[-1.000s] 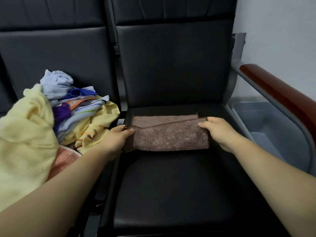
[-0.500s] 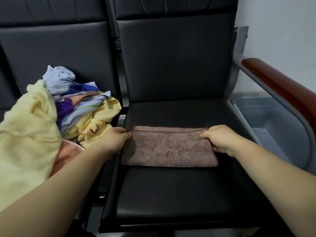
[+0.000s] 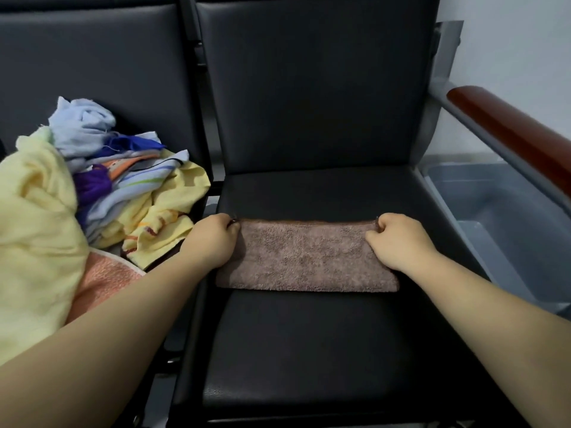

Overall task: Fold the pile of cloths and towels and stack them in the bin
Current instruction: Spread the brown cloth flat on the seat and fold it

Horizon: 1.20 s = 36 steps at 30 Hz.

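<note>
A brown towel (image 3: 306, 257) lies folded in half on the black chair seat (image 3: 309, 350). My left hand (image 3: 210, 239) pinches its far left corner. My right hand (image 3: 398, 239) pinches its far right corner. Both hands rest on the towel's ends. A loose pile of cloths (image 3: 92, 180), yellow, light blue, purple, striped and pink, fills the seat to the left. The grey bin (image 3: 506, 211) stands on the floor to the right of the chair, and nothing shows inside it.
A wooden-topped metal armrest (image 3: 509, 131) runs between the seat and the bin. The black backrest (image 3: 309, 88) rises behind the towel. A white wall is at the far right.
The upper half of the towel has been brought down over the lower half, and the towel now lies flat in half. Both hands kept their hold on the corners.
</note>
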Each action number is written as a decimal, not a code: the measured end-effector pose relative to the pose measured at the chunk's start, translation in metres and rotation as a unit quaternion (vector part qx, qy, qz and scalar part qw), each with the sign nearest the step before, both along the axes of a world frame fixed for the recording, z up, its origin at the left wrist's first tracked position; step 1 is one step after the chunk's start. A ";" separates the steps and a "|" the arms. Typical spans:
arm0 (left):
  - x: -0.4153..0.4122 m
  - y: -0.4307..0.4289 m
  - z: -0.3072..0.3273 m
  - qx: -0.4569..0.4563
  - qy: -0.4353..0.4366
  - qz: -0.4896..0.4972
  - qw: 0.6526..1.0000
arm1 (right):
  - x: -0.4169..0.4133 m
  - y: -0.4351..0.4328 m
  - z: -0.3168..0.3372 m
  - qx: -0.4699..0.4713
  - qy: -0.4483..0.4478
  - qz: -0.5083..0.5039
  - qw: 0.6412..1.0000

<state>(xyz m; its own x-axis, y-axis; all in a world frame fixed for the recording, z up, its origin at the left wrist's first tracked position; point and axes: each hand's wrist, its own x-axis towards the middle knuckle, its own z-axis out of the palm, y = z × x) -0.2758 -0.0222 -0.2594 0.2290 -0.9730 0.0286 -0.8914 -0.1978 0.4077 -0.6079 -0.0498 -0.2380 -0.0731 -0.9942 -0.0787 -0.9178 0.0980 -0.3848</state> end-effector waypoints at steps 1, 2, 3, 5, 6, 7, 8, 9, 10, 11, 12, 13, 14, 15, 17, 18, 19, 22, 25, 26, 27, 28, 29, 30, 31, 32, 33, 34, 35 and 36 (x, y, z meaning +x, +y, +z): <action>0.000 -0.001 -0.001 -0.002 -0.007 -0.001 1.000 | 0.000 -0.002 -0.001 -0.001 0.007 0.003 1.000; 0.002 -0.004 -0.003 -0.003 -0.013 -0.001 1.000 | 0.000 -0.004 -0.003 0.001 0.011 0.006 1.000; 0.003 -0.007 -0.005 -0.003 -0.019 -0.001 1.000 | 0.000 -0.007 -0.003 0.005 0.014 0.007 1.000; 0.003 -0.010 -0.007 -0.006 -0.029 0.003 1.000 | 0.000 -0.010 -0.005 0.011 0.015 0.006 1.000; 0.002 -0.010 -0.009 -0.008 -0.032 0.006 0.999 | 0.000 -0.012 -0.006 0.012 0.016 0.004 1.000; 0.001 -0.010 -0.010 -0.013 -0.034 0.010 0.999 | 0.000 -0.013 -0.007 0.014 0.018 0.003 1.000; 0.000 -0.010 -0.011 -0.018 -0.034 0.016 0.999 | 0.000 -0.014 -0.008 0.013 0.019 0.002 1.000; -0.002 -0.010 -0.012 -0.023 -0.033 0.023 0.999 | 0.000 -0.014 -0.009 0.012 0.021 0.001 1.000; -0.003 -0.009 -0.013 -0.026 -0.031 0.030 0.999 | 0.000 -0.014 -0.010 0.009 0.020 0.000 1.000; -0.005 -0.009 -0.013 -0.026 -0.030 0.037 0.999 | 0.001 -0.013 -0.011 0.006 0.018 -0.002 1.000; -0.005 -0.009 -0.013 -0.025 -0.030 0.046 0.998 | 0.001 -0.012 -0.011 0.001 0.012 -0.005 1.000; -0.006 -0.009 -0.013 -0.025 -0.035 0.054 0.998 | 0.002 -0.010 -0.011 -0.006 0.000 -0.009 1.000; -0.007 -0.008 -0.013 -0.027 -0.047 0.060 0.997 | 0.003 -0.007 -0.010 -0.015 -0.011 -0.011 1.000; -0.007 -0.006 -0.011 -0.028 -0.061 0.065 0.996 | 0.003 -0.004 -0.009 -0.027 -0.014 -0.011 0.999; -0.009 -0.002 -0.009 -0.031 -0.077 0.073 0.994 | 0.002 0.002 -0.006 -0.052 -0.004 -0.010 0.999; -0.009 0.000 -0.008 -0.034 -0.078 0.077 0.993 | 0.000 0.005 -0.003 -0.060 -0.005 -0.017 0.998; -0.009 0.001 -0.007 -0.035 -0.074 0.084 0.993 | -0.002 0.005 0.000 -0.056 -0.017 -0.028 0.998; -0.015 0.006 0.000 -0.049 -0.069 0.085 0.993 | -0.010 0.006 0.006 -0.027 -0.079 -0.035 0.996; -0.033 0.012 0.010 -0.063 -0.051 0.040 0.996 | -0.007 0.014 0.008 -0.057 -0.029 0.037 0.997; -0.042 0.014 0.013 -0.061 -0.044 0.020 0.997 | -0.005 0.016 0.008 -0.073 -0.014 0.059 0.995; -0.052 0.018 0.015 -0.054 -0.040 -0.006 0.998 | -0.003 0.017 0.008 -0.082 -0.018 0.069 0.994; -0.061 0.021 0.016 -0.041 -0.033 -0.037 0.998 | -0.001 0.018 0.008 -0.080 -0.036 0.064 0.994; -0.070 0.025 0.017 -0.023 -0.023 -0.072 0.997 | -0.001 0.017 0.009 -0.069 -0.067 0.046 0.994; -0.078 0.030 0.015 -0.002 -0.017 -0.109 0.994 | -0.002 0.015 0.008 -0.051 -0.099 0.023 0.993; -0.084 0.034 0.013 0.020 -0.016 -0.140 0.990 | -0.003 0.013 0.007 -0.036 -0.123 0.007 0.992; -0.088 0.037 0.010 0.038 -0.025 -0.161 0.986 | -0.005 0.011 0.007 -0.029 -0.141 -0.003 0.990; -0.092 0.040 0.007 0.050 -0.044 -0.172 0.983 | -0.007 0.010 0.007 -0.031 -0.160 -0.013 0.987; -0.095 0.042 0.005 0.059 -0.069 -0.175 0.980 | -0.010 0.009 0.008 -0.039 -0.184 -0.033 0.982; -0.096 0.043 0.003 0.065 -0.093 -0.171 0.979 | -0.013 0.007 0.008 -0.051 -0.211 -0.059 0.974; -0.098 0.044 0.002 0.069 -0.109 -0.166 0.978 | -0.017 0.005 0.007 -0.061 -0.228 -0.088 0.968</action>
<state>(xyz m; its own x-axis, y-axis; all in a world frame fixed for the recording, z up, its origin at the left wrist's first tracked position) -0.3740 0.0219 -0.2572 -0.0969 -0.9908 -0.0943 -0.9786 0.0775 0.1908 -0.6247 -0.0449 -0.2313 -0.2276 -0.9734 -0.0249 -0.6234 0.1653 -0.7642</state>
